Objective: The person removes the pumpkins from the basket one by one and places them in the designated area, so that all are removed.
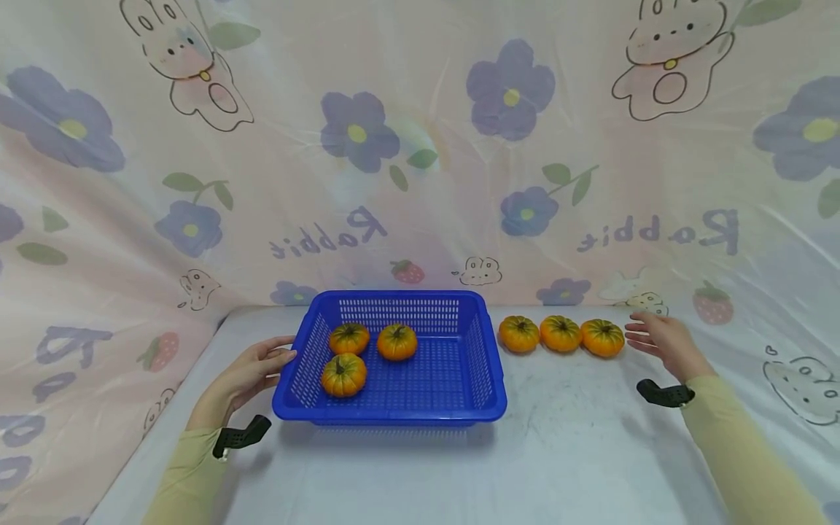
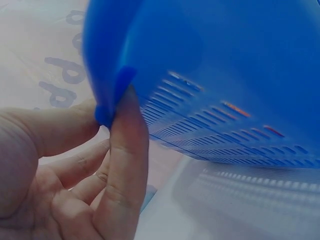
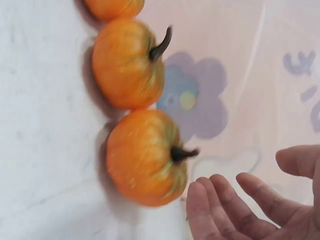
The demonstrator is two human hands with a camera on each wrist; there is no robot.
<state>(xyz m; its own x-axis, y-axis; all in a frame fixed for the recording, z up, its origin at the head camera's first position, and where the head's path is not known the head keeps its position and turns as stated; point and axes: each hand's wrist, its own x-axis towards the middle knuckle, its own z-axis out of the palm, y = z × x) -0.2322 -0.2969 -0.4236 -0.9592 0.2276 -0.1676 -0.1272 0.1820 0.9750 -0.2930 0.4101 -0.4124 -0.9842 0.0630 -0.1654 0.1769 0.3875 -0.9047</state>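
Left hand at left end of blue basket; grip pinches rim. Basket sits on white tabletop. Inside basket, toward left, three orange pumpkins with dark stems. Right of basket, three more pumpkins in row on tabletop, close together. Right hand just beside last one; grip wide.

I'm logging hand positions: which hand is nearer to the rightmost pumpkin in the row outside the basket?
Right. The right hand is just to the right of the rightmost pumpkin; the left hand is far to the left, pinching the blue basket by its left rim.
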